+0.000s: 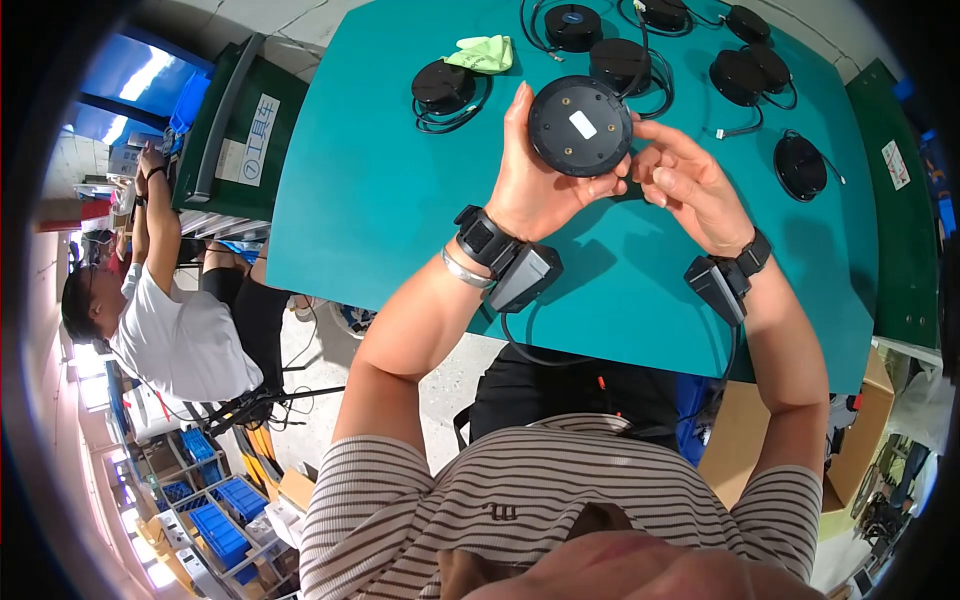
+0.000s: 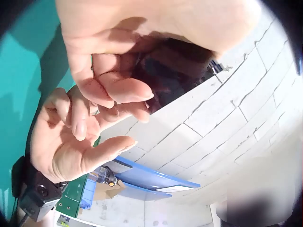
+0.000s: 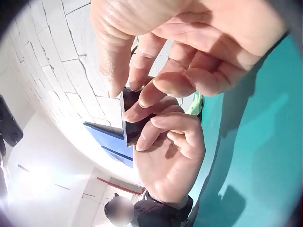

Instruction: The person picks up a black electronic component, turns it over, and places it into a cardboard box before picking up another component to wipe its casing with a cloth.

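Here's the black disc (image 1: pixel 580 148), held up over the green surface (image 1: pixel 370 210), its flat face turned to the head camera: a small white label in the middle, brass-coloured holes spaced around it. The left hand (image 1: pixel 543 190) has it! The fingers grip the rim, one digit up along the left side, others bent in at the lower right edge.

And across to the right hand (image 1: pixel 697 185), right beside the disc: fingers loosely bent, thumb well apart from the index finger, which reaches out to the right-hand rim. Touching or just short? The view can't settle that one. Over on the left wrist camera, the disc is a dark shape under the palm, its details lost in shadow.

Up the far side of the surface, more round black units: one at the left (image 1: pixel 443 85) with its cable coiled below it, a pale green cloth (image 1: pixel 482 53) just beside it, and another out at the right (image 1: pixel 800 166), its cable trailing off. A black wrist camera (image 1: pixel 527 278) sits on the left wrist, next to a silver bangle (image 1: pixel 466 268). Off to the left, a person in a white shirt (image 1: pixel 185 345) sits, arms raised towards the green cabinet (image 1: pixel 225 175).
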The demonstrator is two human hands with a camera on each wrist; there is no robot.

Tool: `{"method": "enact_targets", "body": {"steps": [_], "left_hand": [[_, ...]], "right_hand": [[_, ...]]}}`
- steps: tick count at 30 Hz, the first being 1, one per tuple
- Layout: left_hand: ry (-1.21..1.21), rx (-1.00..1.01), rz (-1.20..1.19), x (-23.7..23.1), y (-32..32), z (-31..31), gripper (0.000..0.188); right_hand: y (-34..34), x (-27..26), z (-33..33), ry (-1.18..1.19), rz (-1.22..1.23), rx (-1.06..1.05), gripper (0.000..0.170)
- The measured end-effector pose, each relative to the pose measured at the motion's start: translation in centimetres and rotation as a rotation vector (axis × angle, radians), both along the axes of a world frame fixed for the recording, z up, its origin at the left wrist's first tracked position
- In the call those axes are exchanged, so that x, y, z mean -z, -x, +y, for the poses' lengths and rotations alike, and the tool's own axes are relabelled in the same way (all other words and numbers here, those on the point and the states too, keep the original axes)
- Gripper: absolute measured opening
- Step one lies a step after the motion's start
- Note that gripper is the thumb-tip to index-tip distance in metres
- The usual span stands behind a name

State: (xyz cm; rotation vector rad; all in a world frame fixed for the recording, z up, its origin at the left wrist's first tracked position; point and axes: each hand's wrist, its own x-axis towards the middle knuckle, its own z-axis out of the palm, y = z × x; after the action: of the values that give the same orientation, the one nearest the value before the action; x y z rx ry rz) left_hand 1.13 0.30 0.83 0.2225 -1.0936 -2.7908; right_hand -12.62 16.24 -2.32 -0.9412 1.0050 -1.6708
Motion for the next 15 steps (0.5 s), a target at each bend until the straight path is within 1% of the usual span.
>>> {"method": "enact_targets", "body": {"steps": [2, 6, 8, 9, 10, 12, 13, 15], "left_hand": [[-0.025, 0.095, 0.084, 0.3, 0.1, -0.3, 0.094], [-0.048, 0.091, 0.016, 0.3, 0.2, 0.0, 0.094], [-0.015, 0.009, -0.115, 0.7, 0.5, 0.4, 0.088], [-0.036, 0.024, -0.089, 1.3, 0.3, 0.1, 0.079], [-0.038, 0.031, -0.091, 1.3, 0.4, 0.2, 0.079], [-0.039, -0.040, -0.142, 1.0, 0.5, 0.4, 0.070], [-0.039, -0.040, -0.142, 1.2, 0.5, 0.2, 0.070], [-0.012, -0.006, -0.139, 1.8, 0.3, -0.4, 0.064]], "right_hand": [[0.0, -0.4, 0.0, 0.023, 0.022, -0.039, 0.048], [-0.2, -0.3, -0.3, 0.030, 0.062, 0.021, 0.043], [-0.3, -0.5, -0.2, -0.082, 0.108, 0.161, 0.042], [-0.4, -0.4, -0.2, -0.084, 0.105, 0.168, 0.042], [-0.5, -0.4, -0.3, -0.085, 0.125, 0.187, 0.044], [-0.7, -0.5, -0.3, -0.089, 0.147, 0.205, 0.047], [-0.7, -0.7, -0.2, -0.128, 0.141, 0.199, 0.047], [-0.8, -0.7, -0.2, -0.167, 0.135, 0.188, 0.047]]}}
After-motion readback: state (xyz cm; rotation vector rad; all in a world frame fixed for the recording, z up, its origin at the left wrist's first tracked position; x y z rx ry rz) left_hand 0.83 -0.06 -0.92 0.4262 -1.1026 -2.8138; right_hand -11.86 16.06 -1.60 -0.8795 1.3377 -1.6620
